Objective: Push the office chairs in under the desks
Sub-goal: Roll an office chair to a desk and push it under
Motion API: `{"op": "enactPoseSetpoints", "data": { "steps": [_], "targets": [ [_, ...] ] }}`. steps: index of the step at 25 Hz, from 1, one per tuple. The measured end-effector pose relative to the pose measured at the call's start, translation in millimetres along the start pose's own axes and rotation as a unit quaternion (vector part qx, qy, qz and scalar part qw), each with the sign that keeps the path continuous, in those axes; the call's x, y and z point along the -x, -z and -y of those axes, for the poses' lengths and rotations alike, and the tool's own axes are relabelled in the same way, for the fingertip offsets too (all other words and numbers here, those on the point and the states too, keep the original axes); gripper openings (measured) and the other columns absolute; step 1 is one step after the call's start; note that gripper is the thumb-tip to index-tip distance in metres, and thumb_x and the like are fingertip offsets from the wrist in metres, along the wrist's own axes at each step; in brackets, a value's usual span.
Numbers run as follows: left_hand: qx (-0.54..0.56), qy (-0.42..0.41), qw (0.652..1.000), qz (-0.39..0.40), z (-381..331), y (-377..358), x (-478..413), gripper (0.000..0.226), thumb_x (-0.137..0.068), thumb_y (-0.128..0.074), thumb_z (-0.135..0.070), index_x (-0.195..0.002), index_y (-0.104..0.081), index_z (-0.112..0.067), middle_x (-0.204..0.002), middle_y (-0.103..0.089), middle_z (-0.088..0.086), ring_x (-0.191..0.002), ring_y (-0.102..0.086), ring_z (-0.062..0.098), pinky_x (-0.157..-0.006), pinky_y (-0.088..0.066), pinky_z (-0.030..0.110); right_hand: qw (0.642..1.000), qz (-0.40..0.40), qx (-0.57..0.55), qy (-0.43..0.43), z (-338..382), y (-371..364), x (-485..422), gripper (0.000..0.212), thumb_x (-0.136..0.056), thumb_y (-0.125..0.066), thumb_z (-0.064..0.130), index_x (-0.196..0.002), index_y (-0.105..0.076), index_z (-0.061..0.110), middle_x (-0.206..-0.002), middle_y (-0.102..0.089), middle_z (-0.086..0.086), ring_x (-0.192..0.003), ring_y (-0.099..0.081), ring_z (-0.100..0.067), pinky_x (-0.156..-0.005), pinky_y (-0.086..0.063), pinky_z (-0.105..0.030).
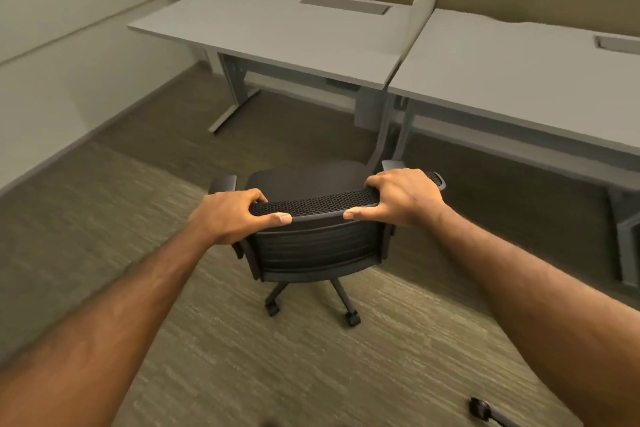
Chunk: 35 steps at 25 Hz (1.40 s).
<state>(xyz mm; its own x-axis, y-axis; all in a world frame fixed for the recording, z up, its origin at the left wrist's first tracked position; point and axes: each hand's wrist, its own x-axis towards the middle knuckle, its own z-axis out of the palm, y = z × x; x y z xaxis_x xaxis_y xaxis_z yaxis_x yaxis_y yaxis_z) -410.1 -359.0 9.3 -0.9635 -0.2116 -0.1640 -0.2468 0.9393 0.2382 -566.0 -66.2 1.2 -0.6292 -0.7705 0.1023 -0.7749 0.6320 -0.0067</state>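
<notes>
A black mesh-backed office chair (313,250) on castors stands on the carpet, its back toward me. My left hand (232,215) grips the left end of the backrest's top edge. My right hand (403,196) grips the right end of the same edge. The chair faces the gap between two grey desks. The left desk (249,28) carries the label 212 and the right desk (512,76) carries 213. The chair's seat sits just short of the desks' front edges, near the legs where the two desks meet.
A white divider panel (420,10) stands between the desks. A white wall (52,55) runs along the left. Open carpet lies under the left desk. A castor of another chair (479,407) shows at the bottom right.
</notes>
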Motion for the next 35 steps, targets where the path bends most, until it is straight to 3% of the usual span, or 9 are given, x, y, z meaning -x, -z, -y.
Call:
{"op": "enactPoseSetpoints", "data": {
  "steps": [5,9,18,24,28,35],
  "targets": [
    [-0.005,0.011,1.0,0.002,46,23,-62,0.104,-0.043,-0.015,-0.113,-0.104,-0.061,-0.044,-0.092,-0.065,-0.011,-0.091,-0.063,0.019,-0.083,-0.05,0.041,1.0,0.01,-0.002,-0.001,3,-6,-81,0.093,-0.061,-0.017,0.11,-0.073,-0.056,0.027,-0.065,-0.054,0.011,-0.059,-0.05,-0.011,-0.05,-0.03,-0.033],
    [-0.004,0.01,1.0,-0.016,101,42,-111,0.106,-0.044,-0.017,-0.113,-0.107,-0.063,-0.043,-0.099,-0.069,-0.009,-0.097,-0.064,0.02,-0.082,-0.049,0.039,1.0,0.003,0.005,-0.007,17,-16,-152,0.095,-0.061,-0.018,0.11,-0.077,-0.062,0.027,-0.069,-0.059,0.009,-0.062,-0.053,-0.013,-0.05,-0.029,-0.032],
    [-0.01,-0.008,1.0,0.001,245,96,-228,0.113,-0.045,-0.017,-0.113,-0.118,-0.064,-0.041,-0.109,-0.07,-0.005,-0.103,-0.064,0.022,-0.08,-0.049,0.039,0.997,0.025,-0.022,-0.065,74,-32,-318,0.099,-0.059,-0.016,0.11,-0.082,-0.065,0.028,-0.074,-0.063,0.011,-0.068,-0.058,-0.008,-0.066,-0.052,-0.035],
    [-0.002,-0.001,1.0,-0.004,326,132,-307,0.107,-0.045,-0.015,-0.113,-0.111,-0.065,-0.045,-0.103,-0.068,-0.008,-0.101,-0.063,0.02,-0.087,-0.052,0.041,0.997,0.015,-0.024,-0.072,101,-43,-425,0.093,-0.061,-0.019,0.11,-0.065,-0.057,0.025,-0.058,-0.058,0.006,-0.056,-0.055,-0.011,-0.052,-0.04,-0.032],
    [-0.006,0.006,1.0,-0.011,377,154,-365,0.104,-0.051,-0.016,-0.111,-0.111,-0.067,-0.044,-0.103,-0.069,-0.009,-0.097,-0.062,0.017,-0.083,-0.05,0.04,0.997,0.009,-0.021,-0.078,114,-51,-499,0.091,-0.063,-0.022,0.109,-0.061,-0.054,0.024,-0.056,-0.057,0.007,-0.054,-0.055,-0.012,-0.049,-0.032,-0.031],
    [-0.009,0.023,0.997,-0.075,455,176,-450,0.093,-0.061,-0.019,-0.106,-0.1,-0.074,-0.042,-0.098,-0.074,-0.007,-0.096,-0.066,0.022,-0.086,-0.052,0.04,0.997,-0.003,-0.037,-0.073,131,-68,-617,0.094,-0.06,-0.016,0.11,-0.066,-0.054,0.024,-0.059,-0.057,0.006,-0.056,-0.054,-0.013,-0.052,-0.038,-0.034]
  ]
}}
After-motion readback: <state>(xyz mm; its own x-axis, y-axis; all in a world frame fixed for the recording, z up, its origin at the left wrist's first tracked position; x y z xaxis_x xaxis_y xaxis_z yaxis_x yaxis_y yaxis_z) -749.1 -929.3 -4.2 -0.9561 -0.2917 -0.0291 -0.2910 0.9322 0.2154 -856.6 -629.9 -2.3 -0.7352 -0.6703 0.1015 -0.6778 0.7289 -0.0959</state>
